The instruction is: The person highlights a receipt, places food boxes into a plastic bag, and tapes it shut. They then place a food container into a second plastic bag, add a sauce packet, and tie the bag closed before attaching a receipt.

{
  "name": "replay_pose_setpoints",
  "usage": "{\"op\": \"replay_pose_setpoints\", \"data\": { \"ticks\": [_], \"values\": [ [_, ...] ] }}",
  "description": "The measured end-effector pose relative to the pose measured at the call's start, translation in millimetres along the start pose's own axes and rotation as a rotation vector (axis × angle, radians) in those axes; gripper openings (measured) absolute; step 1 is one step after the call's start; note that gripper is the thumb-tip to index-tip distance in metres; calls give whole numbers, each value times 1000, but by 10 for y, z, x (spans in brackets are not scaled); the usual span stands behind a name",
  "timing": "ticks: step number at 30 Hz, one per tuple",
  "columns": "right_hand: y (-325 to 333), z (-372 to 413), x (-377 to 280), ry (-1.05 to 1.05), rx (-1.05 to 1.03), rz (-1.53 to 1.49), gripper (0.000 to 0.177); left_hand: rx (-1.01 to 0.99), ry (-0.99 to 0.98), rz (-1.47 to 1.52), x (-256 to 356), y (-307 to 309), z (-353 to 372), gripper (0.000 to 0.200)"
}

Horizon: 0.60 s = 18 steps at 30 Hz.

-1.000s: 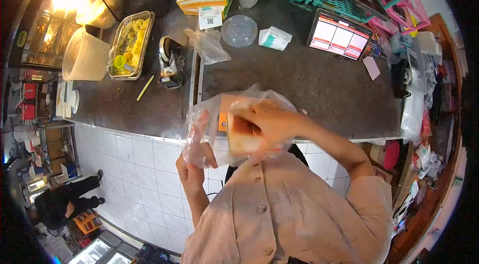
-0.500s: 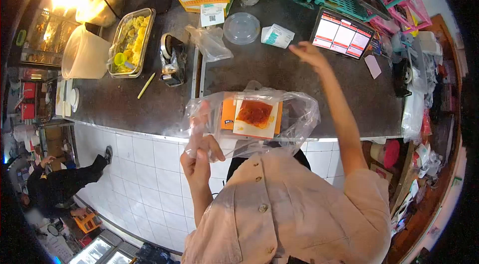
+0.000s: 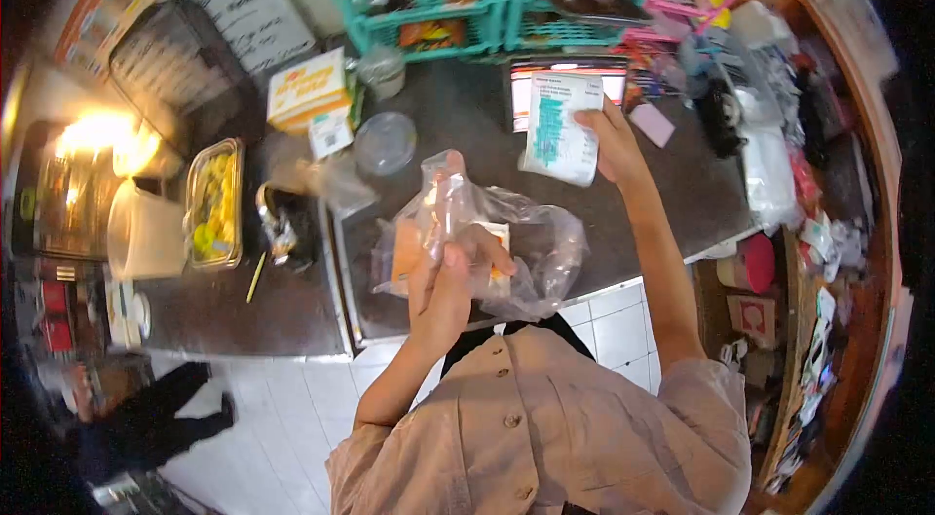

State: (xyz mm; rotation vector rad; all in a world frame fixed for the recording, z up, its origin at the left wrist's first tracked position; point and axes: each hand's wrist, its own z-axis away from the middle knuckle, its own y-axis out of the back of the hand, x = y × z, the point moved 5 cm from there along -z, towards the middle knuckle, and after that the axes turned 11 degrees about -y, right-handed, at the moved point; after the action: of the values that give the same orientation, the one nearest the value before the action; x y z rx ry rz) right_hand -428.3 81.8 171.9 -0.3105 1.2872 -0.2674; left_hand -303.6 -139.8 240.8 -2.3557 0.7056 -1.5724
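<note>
Much of the tablet screen (image 3: pixel 570 77) at the back of the dark stone counter (image 3: pixel 672 194) is hidden behind the white printed paper receipt (image 3: pixel 558 128), and the print on that slip is too small to be read. The contents of the clear crinkled plastic bag (image 3: pixel 541 242) are blurred by the film and partly covered by the left hand (image 3: pixel 450 283). What appears to be a flat orange-and-white food box (image 3: pixel 401 257) can be made out inside.

The bag is located over the front part of the counter, just ahead of the person's chest, with its neck gathered upward. That neck is pinched in the closed fingers of the left hand, with the thumb pressed against it. The receipt is held upright above the counter by its right edge, between the thumb and curled fingers of the right hand (image 3: pixel 609 137), apart from the bag.

One bag, one receipt and one box are counted. Further back, one clear round plastic lid (image 3: pixel 385 142) and one metal tray of yellow food (image 3: pixel 214 203) are seen.
</note>
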Motion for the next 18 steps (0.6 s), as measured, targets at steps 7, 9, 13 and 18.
{"op": "replay_pose_setpoints", "data": {
  "ticks": [7, 9, 13, 18],
  "values": [
    [841, 793, -837, 157, 67, 59, 34, 33, -36, 206, -352, -792, -287, 60],
    [1052, 930, -1037, 189, 73, 43, 34, 66, -97, 261, -510, -975, -386, 59],
    [1607, 966, -1295, 189, 40, 55, 35, 235, -136, 212, -915, -1188, -534, 53],
    [2218, 880, -1600, 156, -86, 99, 37, 527, -179, -11, -1395, -1231, -305, 46]
  ]
}}
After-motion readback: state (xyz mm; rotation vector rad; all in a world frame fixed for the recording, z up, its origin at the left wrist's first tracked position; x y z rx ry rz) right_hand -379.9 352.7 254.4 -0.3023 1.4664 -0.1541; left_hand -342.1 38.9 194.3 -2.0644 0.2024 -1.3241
